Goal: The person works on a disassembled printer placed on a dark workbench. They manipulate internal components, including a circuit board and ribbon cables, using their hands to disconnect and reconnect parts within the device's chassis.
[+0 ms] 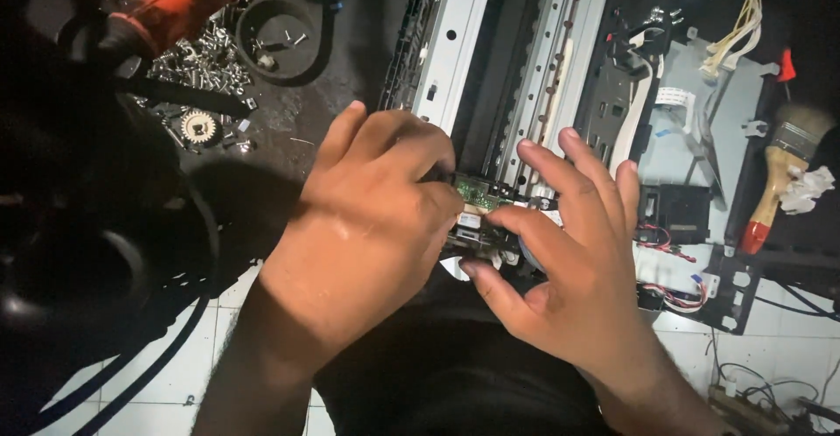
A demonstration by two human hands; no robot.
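Both forearms come up from the bottom edge and meet over the middle of an opened printer chassis (525, 59) that lies on a white tiled floor (175, 375). The left hand (363, 226) is arched with its back to the camera, knuckles raised and fingers curled down and inward, their tips hidden against a small green circuit board (477, 193) set in a dark carriage block (477, 239); whether they pinch the board or only press on it cannot be told. The right hand (569, 261) is half open, fingers spread: the index fingertip rests at the board's right edge, the thumb reaches under the block from below, and the other three fingers stand lifted and fanned above the chassis, gripping nothing. The board is flat, glossy green with tiny pale contacts, sitting just between the two hands at the near end of long pale-grey metal rails (464, 42) that run away up the frame. To the right, white flat ribbon cables (634, 112) curve over a dark plastic plate. Farther right lies a paintbrush (783, 169) with a wooden handle and red tip. At upper left a heap of shiny loose screws (206, 59) and a small white toothed gear (199, 126) lie well apart from the hands.
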